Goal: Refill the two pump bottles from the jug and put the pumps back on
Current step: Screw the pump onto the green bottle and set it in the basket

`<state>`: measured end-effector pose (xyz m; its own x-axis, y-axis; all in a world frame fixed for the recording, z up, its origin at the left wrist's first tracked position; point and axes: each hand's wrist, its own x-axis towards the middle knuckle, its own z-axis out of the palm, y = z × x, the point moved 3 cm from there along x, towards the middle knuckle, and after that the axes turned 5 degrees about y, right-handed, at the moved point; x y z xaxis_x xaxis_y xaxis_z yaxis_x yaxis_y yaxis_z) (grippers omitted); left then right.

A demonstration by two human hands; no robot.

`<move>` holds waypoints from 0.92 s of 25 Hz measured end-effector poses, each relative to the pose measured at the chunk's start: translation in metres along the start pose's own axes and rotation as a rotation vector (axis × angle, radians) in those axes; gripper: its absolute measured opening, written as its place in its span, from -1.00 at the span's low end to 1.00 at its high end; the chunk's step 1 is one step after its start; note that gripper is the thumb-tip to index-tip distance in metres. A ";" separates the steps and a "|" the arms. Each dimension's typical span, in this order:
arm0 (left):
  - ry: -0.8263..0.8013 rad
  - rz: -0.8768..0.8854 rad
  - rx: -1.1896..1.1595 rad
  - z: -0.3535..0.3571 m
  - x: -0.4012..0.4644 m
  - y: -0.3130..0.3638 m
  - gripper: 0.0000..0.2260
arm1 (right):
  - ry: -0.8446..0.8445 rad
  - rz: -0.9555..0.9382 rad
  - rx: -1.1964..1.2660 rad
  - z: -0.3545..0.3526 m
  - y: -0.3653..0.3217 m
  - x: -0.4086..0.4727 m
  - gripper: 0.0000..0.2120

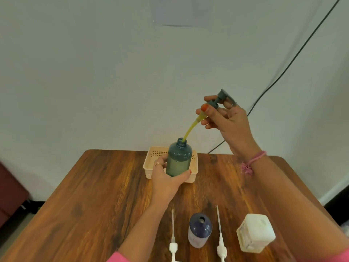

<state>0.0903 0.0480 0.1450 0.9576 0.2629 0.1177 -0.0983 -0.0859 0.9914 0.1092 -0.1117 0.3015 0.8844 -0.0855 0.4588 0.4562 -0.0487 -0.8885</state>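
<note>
Two hands, left (166,178) gripping teal bottle (179,159), right (224,116) pinching pump (217,101)

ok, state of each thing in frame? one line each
Teal plastic bottle: uncapped, upright, gripped by left hand.
Grey pump head with yellow tube: off the bottle, held by right hand, tube tip in the neck.
Dark blue bottle: uncapped, standing on table.
Two white pumps: off, lying on table.
White plastic jug: on table, unheld.
Cream slotted basket: behind teal bottle.
</note>
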 end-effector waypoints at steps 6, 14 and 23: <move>0.023 0.067 -0.043 0.012 0.000 0.039 -0.39 | -0.129 -0.082 -0.186 -0.004 -0.021 0.019 -0.76; 0.071 0.137 -0.032 0.027 0.003 0.065 -0.37 | -0.310 -0.053 -0.379 -0.003 -0.019 0.043 -0.71; 0.102 0.135 -0.021 0.039 0.006 0.074 -0.37 | -0.351 -0.063 -0.413 -0.005 -0.008 0.042 -0.69</move>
<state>0.0992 0.0056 0.2166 0.9032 0.3463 0.2536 -0.2304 -0.1073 0.9672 0.1419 -0.1199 0.3280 0.8686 0.2644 0.4190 0.4952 -0.4356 -0.7517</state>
